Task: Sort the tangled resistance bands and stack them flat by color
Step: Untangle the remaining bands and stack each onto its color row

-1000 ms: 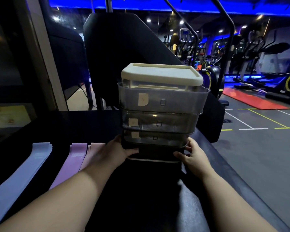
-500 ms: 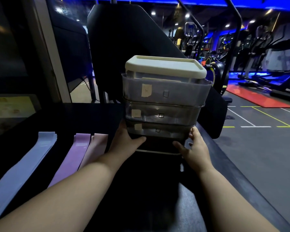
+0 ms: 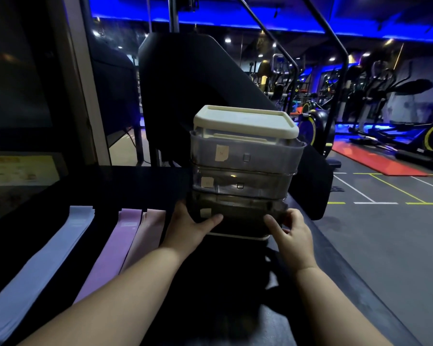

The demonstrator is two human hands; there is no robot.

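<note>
- Lowest box (image 3: 240,213) of the upright stack of clear boxes (image 3: 245,158) held from both sides: left grip (image 3: 190,227) wrapped round its left corner, thumb across the front; right grip (image 3: 291,233) wrapped round its right corner, thumb likewise on the front.
- Sorted bands left of both grips, flat on the dark worktop (image 3: 135,186): pale blue band pile (image 3: 60,245) farthest left, then purple band (image 3: 120,243) and pink band (image 3: 148,233) side by side, edges touching.
- Pink band just beside the left grip. Right grip well apart from all bands, across the stack.
- Long axis of every band running near to far, with the far ends leaning slightly right, toward the stack. Near ends cut off by the frame edge or hidden behind the left forearm.
- Stack capped by a cream lid (image 3: 245,121), broad front facing near, long axis left to right, so crosswise to the bands.
- Probably a shift or lift of the stack in hand. Worth keeping its left corner off the pink band, and the tall load level.
</note>
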